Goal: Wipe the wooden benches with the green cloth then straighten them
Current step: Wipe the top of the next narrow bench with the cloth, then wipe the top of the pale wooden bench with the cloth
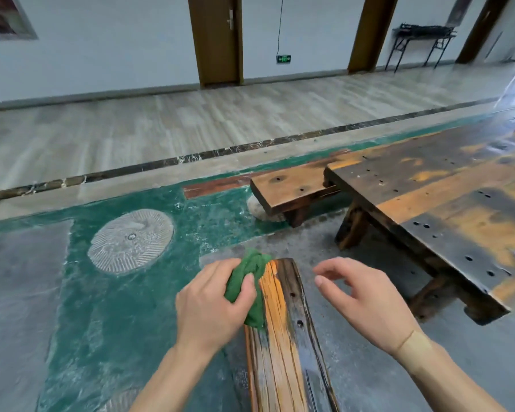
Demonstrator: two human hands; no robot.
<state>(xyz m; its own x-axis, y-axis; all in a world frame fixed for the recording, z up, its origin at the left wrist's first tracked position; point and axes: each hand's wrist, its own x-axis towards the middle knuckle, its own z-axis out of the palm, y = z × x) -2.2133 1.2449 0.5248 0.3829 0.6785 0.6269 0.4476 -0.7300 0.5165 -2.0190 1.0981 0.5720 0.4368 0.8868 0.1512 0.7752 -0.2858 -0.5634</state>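
Note:
A narrow wooden bench (289, 346), orange and dark streaked, runs from the bottom edge up to the middle of the view. My left hand (211, 304) grips a bunched green cloth (252, 281) against the bench's far left edge. My right hand (366, 301) hovers just right of the bench with its fingers loosely spread, holding nothing. A second wooden bench (289, 187) stands farther off, its right end hidden behind the big table.
A large dark wooden table (446, 203) with drilled holes fills the right side. A round carved stone disc (131, 240) is set in the green floor on the left. Brown doors and a black metal rack (422, 40) line the far wall.

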